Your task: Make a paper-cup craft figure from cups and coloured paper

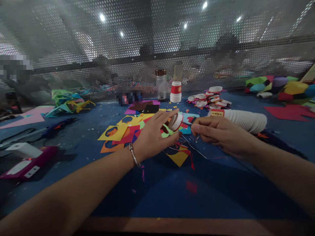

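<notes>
At centre, the left hand (153, 133) pinches a cup (176, 122), the right hand (218, 131) a dark tool (188, 122); nested cups (242, 118) lie right.

Blue table (157, 196) | 12 o'clock: bottle (161, 87) | 1 o'clock: cup stack (175, 91) | 3 o'clock: red paper (283, 113) | 9 o'clock: power strip (45, 160)

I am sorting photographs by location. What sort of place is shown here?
Probably a craft workshop: cut coloured paper lies on the blue table, a stack of paper cups rests nearby, and what look like cut cup pieces are heaped behind.
</notes>
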### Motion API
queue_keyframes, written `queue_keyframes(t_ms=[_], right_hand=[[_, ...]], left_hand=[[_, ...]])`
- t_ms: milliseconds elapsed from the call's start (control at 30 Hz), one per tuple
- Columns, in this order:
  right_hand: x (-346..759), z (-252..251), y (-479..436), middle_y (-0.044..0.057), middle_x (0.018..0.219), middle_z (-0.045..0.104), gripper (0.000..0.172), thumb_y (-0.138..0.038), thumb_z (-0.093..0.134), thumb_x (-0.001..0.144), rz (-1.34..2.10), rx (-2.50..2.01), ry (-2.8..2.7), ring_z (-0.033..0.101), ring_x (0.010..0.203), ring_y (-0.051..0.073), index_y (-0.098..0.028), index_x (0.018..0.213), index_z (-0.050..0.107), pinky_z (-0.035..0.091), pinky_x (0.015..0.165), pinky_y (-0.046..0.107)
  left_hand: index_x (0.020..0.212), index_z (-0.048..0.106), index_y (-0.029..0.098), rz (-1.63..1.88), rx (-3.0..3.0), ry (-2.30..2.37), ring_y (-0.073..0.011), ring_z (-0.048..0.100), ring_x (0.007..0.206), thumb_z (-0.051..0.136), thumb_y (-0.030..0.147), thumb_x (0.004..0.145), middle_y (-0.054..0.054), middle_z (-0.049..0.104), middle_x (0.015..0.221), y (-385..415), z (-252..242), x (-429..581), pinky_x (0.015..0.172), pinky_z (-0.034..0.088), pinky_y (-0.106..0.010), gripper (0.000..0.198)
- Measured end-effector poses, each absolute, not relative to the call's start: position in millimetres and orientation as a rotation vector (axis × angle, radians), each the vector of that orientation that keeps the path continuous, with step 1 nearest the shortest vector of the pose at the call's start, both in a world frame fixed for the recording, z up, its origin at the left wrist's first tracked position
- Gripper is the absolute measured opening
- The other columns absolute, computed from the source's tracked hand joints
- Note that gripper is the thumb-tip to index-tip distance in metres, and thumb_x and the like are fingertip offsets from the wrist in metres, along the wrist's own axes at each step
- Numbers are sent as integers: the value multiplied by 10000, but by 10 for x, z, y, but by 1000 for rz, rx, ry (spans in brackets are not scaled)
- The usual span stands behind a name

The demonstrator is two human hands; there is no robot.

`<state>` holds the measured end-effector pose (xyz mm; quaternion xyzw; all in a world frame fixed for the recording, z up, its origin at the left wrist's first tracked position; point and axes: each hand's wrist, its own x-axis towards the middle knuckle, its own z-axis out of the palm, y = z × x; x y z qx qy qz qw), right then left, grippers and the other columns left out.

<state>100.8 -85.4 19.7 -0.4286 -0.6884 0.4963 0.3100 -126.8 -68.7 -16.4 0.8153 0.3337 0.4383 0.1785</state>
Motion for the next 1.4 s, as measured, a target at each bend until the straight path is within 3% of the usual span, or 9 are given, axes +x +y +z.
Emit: queue_keyframes(t_ms=[233,367,467,567,700,800,1000,1200,1400], right_hand=[[992,179,-871,-94,528,314,610,-800,711,771,1346,-1136,-1774,178,462,56,-207,735,576,66,415,258],[983,168,-879,-105,548,300,607,-795,703,780,1415,-1148,-1768,141,457,55,-197,802,608,62,406,263],[972,150,-879,-106,550,296,585,-781,707,785,1354,-1172,-1776,154,463,61,-206,804,597,87,417,261],[968,122,-860,-80,559,382,540,-731,754,771,1157,-1198,-1837,281,494,77,-212,795,607,181,447,248],[964,82,-824,0,712,623,484,-668,806,746,974,-1130,-1972,512,619,130,-212,826,664,387,549,271],[943,68,-822,25,794,690,446,-634,800,760,955,-1083,-2036,588,692,163,-210,846,695,466,624,297],[910,83,-843,16,733,653,390,-585,766,795,878,-1075,-2099,546,655,150,-196,802,732,435,588,283],[924,68,-826,-5,680,589,410,-596,760,785,858,-1117,-2030,470,604,131,-189,767,714,373,555,278],[921,65,-835,15,718,636,429,-607,782,763,878,-1109,-2005,509,620,142,-182,802,735,398,571,292]], left_hand=[[1404,594,147,1298,2620,1062,-217,620,950,614,263,950,-105,688,1100,-705,-150,-1267,885,522,-369,469],[1083,700,158,1129,2630,1232,-189,595,823,499,326,1032,-55,669,887,-672,-107,-1291,787,485,-325,267],[787,620,186,1033,2547,1367,-161,530,712,500,373,1024,-15,594,746,-633,-81,-1294,677,416,-294,325],[675,545,193,862,2383,1296,-125,488,637,558,241,911,19,547,680,-637,-65,-1273,596,360,-264,242],[626,539,193,627,2066,1047,-83,464,552,569,208,816,54,496,594,-716,-42,-1218,530,363,-222,193],[615,543,193,534,1889,973,-63,466,478,582,256,819,67,493,551,-769,-30,-1186,483,387,-200,217],[734,644,179,471,1696,977,-73,540,436,623,265,812,53,599,570,-816,-18,-1156,415,434,-180,117],[658,601,172,640,1658,1046,-35,451,414,629,137,754,90,530,527,-877,110,-1113,392,374,-151,106],[721,657,156,612,1590,1027,-51,454,466,656,208,717,75,555,577,-883,113,-1107,414,376,-175,52]])
